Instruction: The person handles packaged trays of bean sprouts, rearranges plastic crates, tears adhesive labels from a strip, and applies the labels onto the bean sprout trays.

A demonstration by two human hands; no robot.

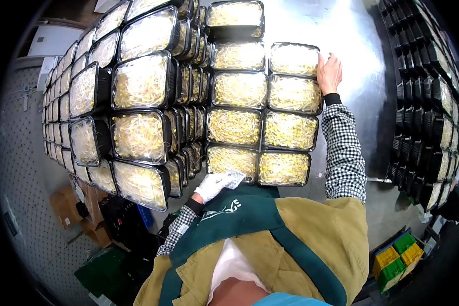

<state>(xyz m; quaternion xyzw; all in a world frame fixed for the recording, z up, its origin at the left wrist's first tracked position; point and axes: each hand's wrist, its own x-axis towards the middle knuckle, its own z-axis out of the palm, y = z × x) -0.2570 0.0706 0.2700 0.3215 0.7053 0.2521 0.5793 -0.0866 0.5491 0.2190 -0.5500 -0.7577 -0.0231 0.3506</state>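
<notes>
My left hand [209,187], in a white glove, is closed around a small pale printed packet [234,179]. It sits at the near edge of a black tray of bean sprouts [232,161] under clear film. My bare right hand [330,74] rests against the right side of the farthest sprout tray in the right column [295,58], fingers stretched out and apart. Between my hands, two columns of similar trays lie side by side on the metal table [359,56]. Bright glare hides part of the far trays' film.
Tall stacks of sprout trays [140,84] rise on my left, some tilted outward. More stacked black trays [418,97] line the right side. Green and yellow crates [398,260] stand low at the right, and cardboard boxes [69,206] are on the floor at the left.
</notes>
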